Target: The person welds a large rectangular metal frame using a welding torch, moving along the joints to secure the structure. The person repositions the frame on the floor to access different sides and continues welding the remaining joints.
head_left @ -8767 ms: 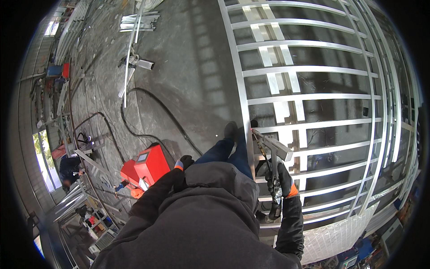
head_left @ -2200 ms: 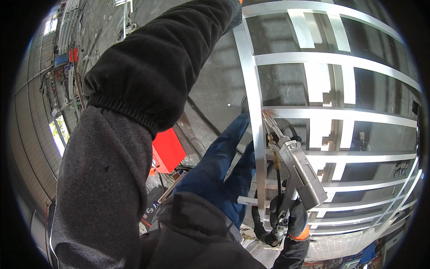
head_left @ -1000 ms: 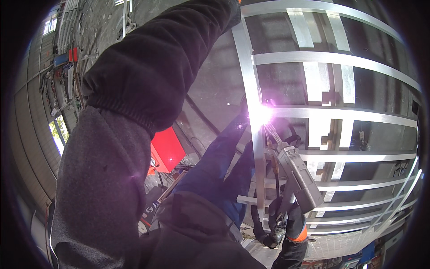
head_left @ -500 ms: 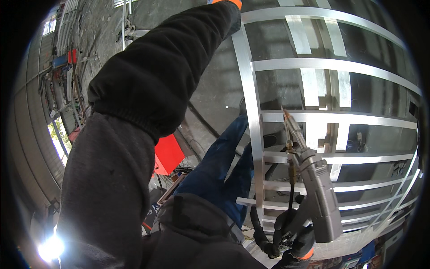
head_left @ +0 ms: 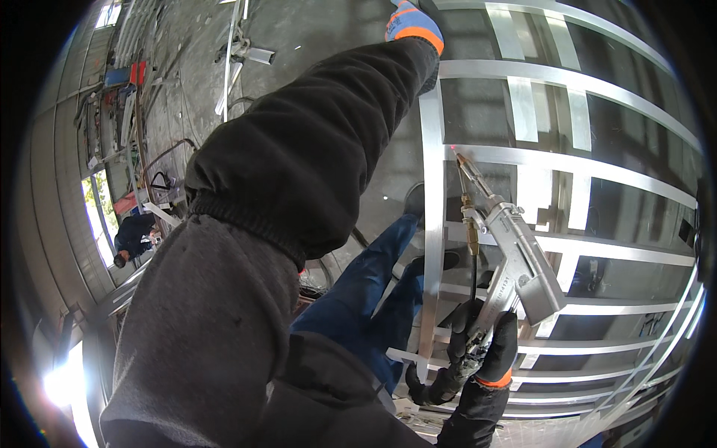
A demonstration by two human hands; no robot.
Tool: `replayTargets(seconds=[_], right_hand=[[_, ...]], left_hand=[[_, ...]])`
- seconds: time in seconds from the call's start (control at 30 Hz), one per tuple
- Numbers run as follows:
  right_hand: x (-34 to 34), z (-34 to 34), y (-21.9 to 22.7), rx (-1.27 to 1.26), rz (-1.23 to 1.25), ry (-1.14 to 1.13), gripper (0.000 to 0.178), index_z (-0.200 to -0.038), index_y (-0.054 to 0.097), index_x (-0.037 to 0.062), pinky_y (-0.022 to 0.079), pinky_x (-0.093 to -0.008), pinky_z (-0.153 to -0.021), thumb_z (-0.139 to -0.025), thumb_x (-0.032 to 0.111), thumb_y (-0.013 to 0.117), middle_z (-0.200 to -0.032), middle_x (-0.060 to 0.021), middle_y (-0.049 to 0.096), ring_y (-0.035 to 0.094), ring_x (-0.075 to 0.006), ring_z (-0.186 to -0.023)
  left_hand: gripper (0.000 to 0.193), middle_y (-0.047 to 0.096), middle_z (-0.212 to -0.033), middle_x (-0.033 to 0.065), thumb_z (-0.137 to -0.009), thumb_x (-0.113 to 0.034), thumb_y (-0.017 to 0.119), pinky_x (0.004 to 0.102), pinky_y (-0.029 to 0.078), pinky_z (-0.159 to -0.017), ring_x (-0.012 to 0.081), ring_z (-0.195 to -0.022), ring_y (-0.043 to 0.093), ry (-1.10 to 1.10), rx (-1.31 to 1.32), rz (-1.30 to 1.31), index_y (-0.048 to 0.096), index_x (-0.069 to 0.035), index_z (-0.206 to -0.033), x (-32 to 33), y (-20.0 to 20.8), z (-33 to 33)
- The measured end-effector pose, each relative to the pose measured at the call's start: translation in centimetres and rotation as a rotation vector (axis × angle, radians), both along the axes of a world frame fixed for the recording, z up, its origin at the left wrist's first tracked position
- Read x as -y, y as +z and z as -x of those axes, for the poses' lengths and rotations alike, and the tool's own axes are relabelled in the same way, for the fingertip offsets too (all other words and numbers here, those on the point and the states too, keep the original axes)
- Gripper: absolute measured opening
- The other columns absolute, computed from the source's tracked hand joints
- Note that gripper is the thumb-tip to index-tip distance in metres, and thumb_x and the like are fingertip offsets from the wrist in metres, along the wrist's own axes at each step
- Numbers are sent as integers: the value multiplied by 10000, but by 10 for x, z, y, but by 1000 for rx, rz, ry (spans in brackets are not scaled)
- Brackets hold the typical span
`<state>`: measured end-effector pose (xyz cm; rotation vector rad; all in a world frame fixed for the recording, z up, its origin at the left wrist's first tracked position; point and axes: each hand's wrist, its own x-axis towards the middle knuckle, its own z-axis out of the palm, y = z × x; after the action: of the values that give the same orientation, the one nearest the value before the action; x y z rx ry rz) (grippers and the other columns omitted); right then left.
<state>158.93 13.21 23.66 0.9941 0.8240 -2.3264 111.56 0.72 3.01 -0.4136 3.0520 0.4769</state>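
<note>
Some of your blue-and-orange gloved left hand (head_left: 413,28) was cut off by the top edge, so it was too hard to tell if its fingers were apart or together. Your big black sleeve (head_left: 314,134) hid a lot of the floor (head_left: 321,22). A dark curved piece (head_left: 420,391) next to your black-gloved right hand (head_left: 498,351) was hard to make out.

You had one torch (head_left: 517,257), two blue legs (head_left: 366,284) and two shoes (head_left: 415,199). One long bar (head_left: 432,187) hid a bit of you, and at least six crossbars (head_left: 523,155) joined its right side. The far ones were too crowded to count well. One other person (head_left: 134,237) looked small, far off at the left. One bright glow (head_left: 66,384) shone below.

Your right fingers (head_left: 461,317) were wrapped around the torch's handle. Its grey body stuck out past those fingers, with one thin brass tube (head_left: 470,231) beside its nose. The torch's tip was near the corner where a crossbar met the long bar, just beside one tiny red dot (head_left: 452,148). It was too small to see if the tip touched the metal.
</note>
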Motion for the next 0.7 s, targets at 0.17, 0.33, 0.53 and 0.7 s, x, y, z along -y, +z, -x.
replayTargets(seconds=[0.17, 0.33, 0.53, 0.7], right_hand=[[0, 2, -8, 7, 98, -14, 759, -975, 647, -30, 441, -271, -440, -992, 704, 454, -628, -102, 620, 599, -181, -497], [2, 6, -12, 17, 120, -14, 740, -959, 643, -20, 430, -269, -433, -997, 693, 452, -618, -104, 614, 591, -181, -486], [4, 12, -3, 53, 67, -8, 704, -992, 643, -5, 441, -267, -451, -1016, 671, 446, -649, -99, 626, 613, -178, -528], [1, 20, 7, -14, -103, 148, 724, -1020, 650, -14, 424, -257, -445, -1029, 666, 401, -753, -88, 657, 595, -152, -521]], left_hand=[[595, 663, -1333, 208, -1010, -148, 466, 461, 509, -1041, 351, -1218, 660, 14, 6, -14, 322, -48, -1578, -1, 5, -2], [586, 658, -1343, 207, -1021, -157, 443, 468, 503, -1047, 353, -1229, 652, 23, 0, 14, 316, -49, -1582, -3, 6, -2], [583, 654, -1354, 203, -1026, -160, 433, 471, 502, -1047, 357, -1230, 650, 23, 22, -8, 312, -49, -1586, -3, 3, -2], [567, 623, -1401, 204, -1039, -174, 407, 479, 475, -1078, 360, -1274, 618, 20, 14, -21, 314, -46, -1583, -3, -1, 0]])
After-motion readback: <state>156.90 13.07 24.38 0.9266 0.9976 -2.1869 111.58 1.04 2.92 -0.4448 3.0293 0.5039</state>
